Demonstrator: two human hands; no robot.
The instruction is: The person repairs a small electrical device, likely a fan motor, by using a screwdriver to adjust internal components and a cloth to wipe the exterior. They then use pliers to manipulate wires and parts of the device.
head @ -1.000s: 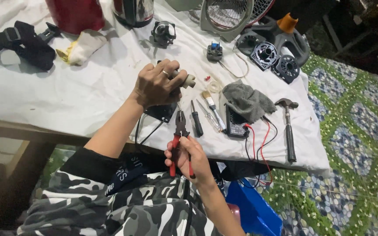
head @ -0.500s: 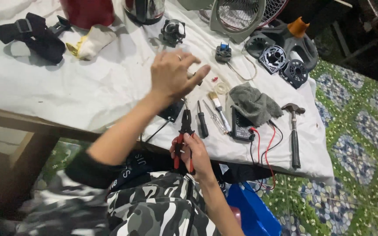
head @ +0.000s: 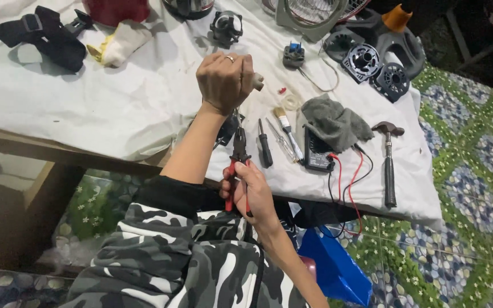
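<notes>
pliers (head: pixel 238 153) clamped in right hand (head: pixel 252 191) grip; left hand (head: pixel 223 80) fist hides a small part (head: pixel 256 81).

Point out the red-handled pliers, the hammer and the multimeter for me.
red-handled pliers (head: pixel 238 153): head view, on the dark pivot above the red handles.
hammer (head: pixel 390 171): head view, midway along its handle.
multimeter (head: pixel 318 155): head view, on the black body's face.
</notes>
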